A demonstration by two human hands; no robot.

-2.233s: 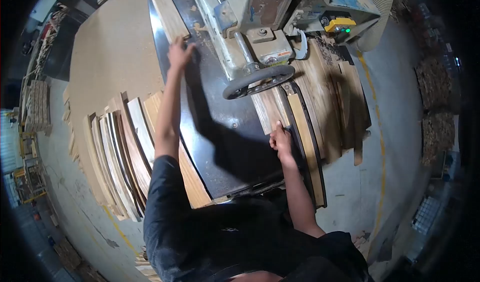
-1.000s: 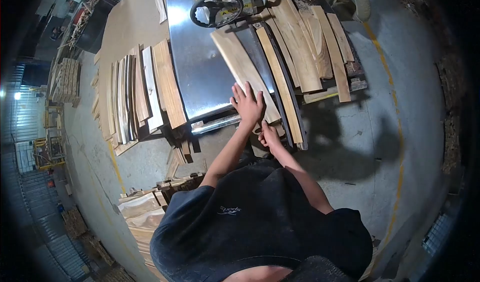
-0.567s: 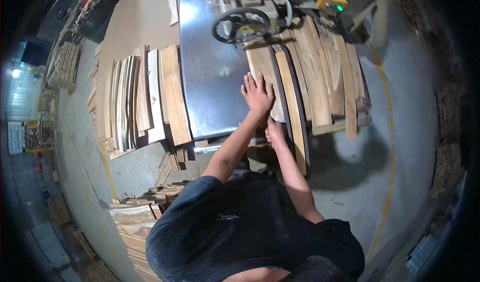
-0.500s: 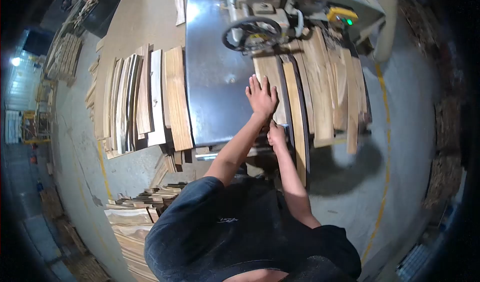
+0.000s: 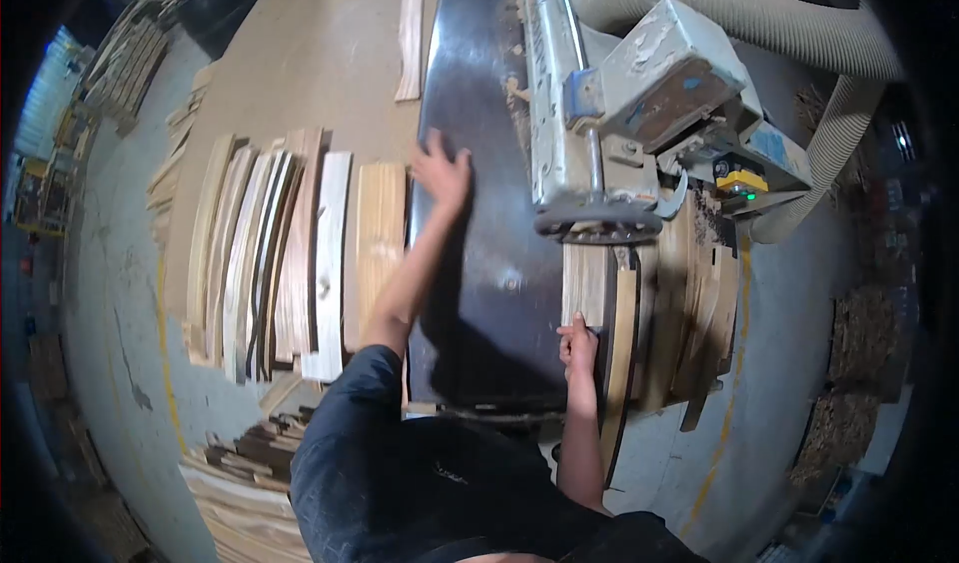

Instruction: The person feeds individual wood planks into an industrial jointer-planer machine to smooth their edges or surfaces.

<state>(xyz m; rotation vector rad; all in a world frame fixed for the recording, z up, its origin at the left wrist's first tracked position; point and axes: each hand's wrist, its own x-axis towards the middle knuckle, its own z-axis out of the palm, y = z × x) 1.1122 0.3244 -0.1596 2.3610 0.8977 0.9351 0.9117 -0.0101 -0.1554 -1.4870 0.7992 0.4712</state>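
Note:
My left hand [image 5: 442,173] is off the board, with fingers spread over the left edge of the dark metal table [image 5: 489,333]. My right hand [image 5: 577,351] is closed at the near end of a light wooden board [image 5: 585,281], its thumb at the board's end. The far part of this board is hidden beneath a woodworking machine [image 5: 599,163] with a black handwheel [image 5: 597,225]. Along the board's right side runs a narrow yellowish wooden strip [image 5: 621,333].
Several boards [image 5: 332,253] lie side by side left of the metal table, and more [image 5: 704,323] lie to the right. A single board [image 5: 410,43] rests farther back. A ribbed hose [image 5: 759,18] leads from the machine. Stacked wood [image 5: 250,503] stands at lower left.
My left hand has lifted from the board and moved left across the metal table. The board has slid farther under the machine, with my right hand following its near end. The view has shifted.

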